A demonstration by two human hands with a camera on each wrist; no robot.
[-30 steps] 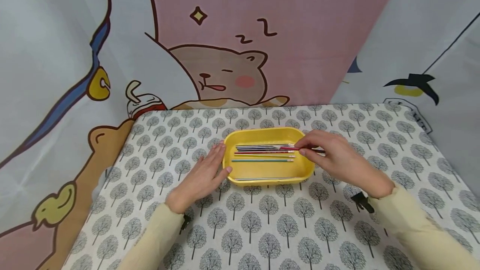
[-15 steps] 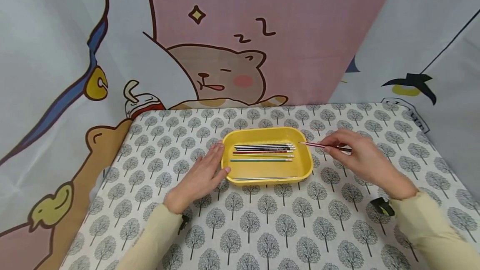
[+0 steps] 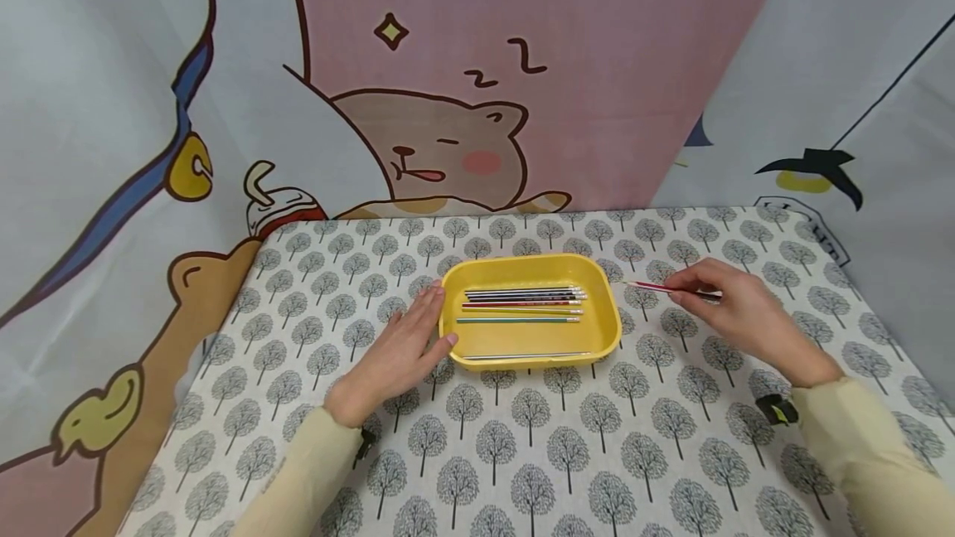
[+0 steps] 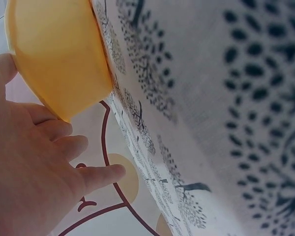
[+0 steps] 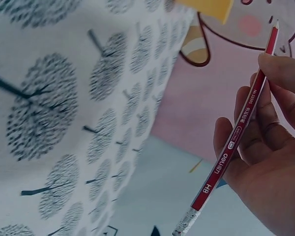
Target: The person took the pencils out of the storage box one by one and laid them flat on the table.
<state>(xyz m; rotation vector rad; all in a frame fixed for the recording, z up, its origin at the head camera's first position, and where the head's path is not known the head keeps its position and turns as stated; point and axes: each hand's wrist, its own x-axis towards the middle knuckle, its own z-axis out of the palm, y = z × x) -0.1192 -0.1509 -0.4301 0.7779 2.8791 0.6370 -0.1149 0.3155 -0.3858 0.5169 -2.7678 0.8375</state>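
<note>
The right hand [image 3: 734,305] pinches a red pencil [image 3: 651,286] just beside the tray [image 3: 522,340], seemingly above the table [image 3: 548,404]; a light grip should serve while the left hand [image 3: 399,350], fingers extended, steadies the tray.

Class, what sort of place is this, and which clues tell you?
Probably a small staged workspace indoors, judging by the cartoon-printed backdrop, the tree-patterned tablecloth in front of it, and the yellow tray holding pencils.

Open cloth [image 3: 550,411] leaves passage across the head view's lower middle. The tray [image 3: 522,338] and left hand [image 3: 399,350] block the centre; a hanging sheet [image 3: 612,106] closes the top.
</note>
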